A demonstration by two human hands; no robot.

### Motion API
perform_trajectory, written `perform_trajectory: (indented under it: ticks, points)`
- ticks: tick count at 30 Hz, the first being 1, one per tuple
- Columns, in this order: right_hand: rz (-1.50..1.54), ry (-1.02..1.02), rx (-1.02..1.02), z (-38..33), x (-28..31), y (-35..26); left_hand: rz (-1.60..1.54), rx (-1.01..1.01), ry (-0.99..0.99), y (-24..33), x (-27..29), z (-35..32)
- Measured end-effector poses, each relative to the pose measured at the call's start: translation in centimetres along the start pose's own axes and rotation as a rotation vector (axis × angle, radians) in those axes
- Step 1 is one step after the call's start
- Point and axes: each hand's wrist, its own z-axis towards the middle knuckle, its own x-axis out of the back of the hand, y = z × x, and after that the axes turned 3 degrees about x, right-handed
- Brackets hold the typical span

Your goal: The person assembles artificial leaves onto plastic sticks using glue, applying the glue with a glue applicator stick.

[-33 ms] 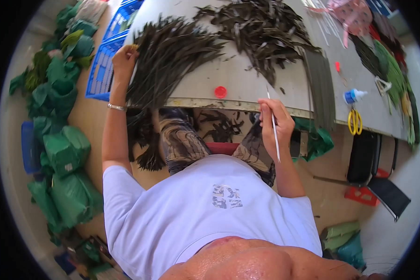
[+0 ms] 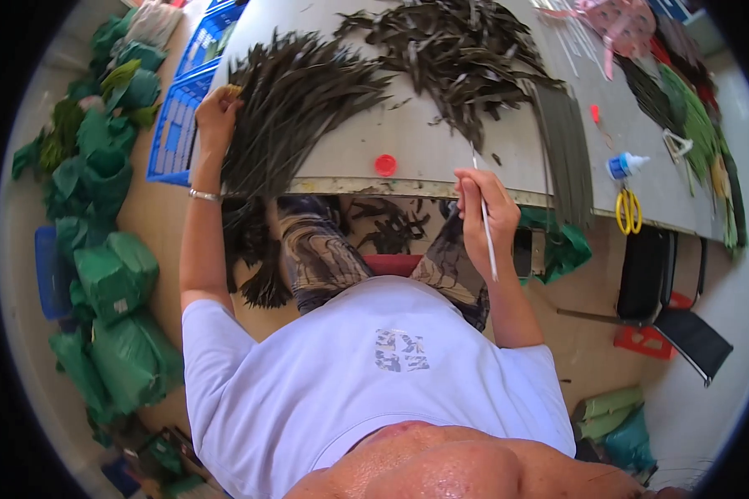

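At the left edge of the table, my left hand is closed in a pinch beside a fanned-out bundle of dark green-brown strips. A small yellowish bit shows at its fingertips; I cannot make out its kind. Over the table's front edge, my right hand grips a thin white stick like a pen, its narrow end pointing away from me. A small round red cap lies on the table between my hands. Beyond the stick's tip spreads a loose heap of dark strips.
Long straight strips hang over the front edge on the right. Past them are a blue-and-white bottle, yellow-handled scissors and green stems. Blue crates stand left, near green bags. A black chair is at right.
The whole view has shifted slightly. Both hands keep the same grips and nearly the same places.
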Motion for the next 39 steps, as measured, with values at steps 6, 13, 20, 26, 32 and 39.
perform_trajectory:
  ticks: [6,13,20,26,32,39]
  points:
    - [-0.28,0.095,0.317,7.8,-2.0,4.9,-0.031,-0.033,0.047,1.6,0.0,-0.8]
    - [-0.72,-0.132,0.217,14.2,-7.9,8.0,-0.215,-0.118,0.186,5.9,2.3,-4.4]
    - [-0.693,-0.14,0.287,14.3,-5.5,7.6,-0.442,-0.206,0.069,12.0,2.1,-8.7]
    - [-0.58,-0.312,0.73,12.8,1.5,4.8,-0.661,-0.262,-0.119,16.3,-1.1,-7.6]
    - [-0.648,-0.419,0.987,12.6,3.7,2.4,-0.933,-0.019,-0.819,20.0,-5.4,-4.5]
    - [-0.494,-0.165,0.846,12.0,3.3,4.1,-1.104,0.241,-1.056,20.1,-8.4,-6.1]
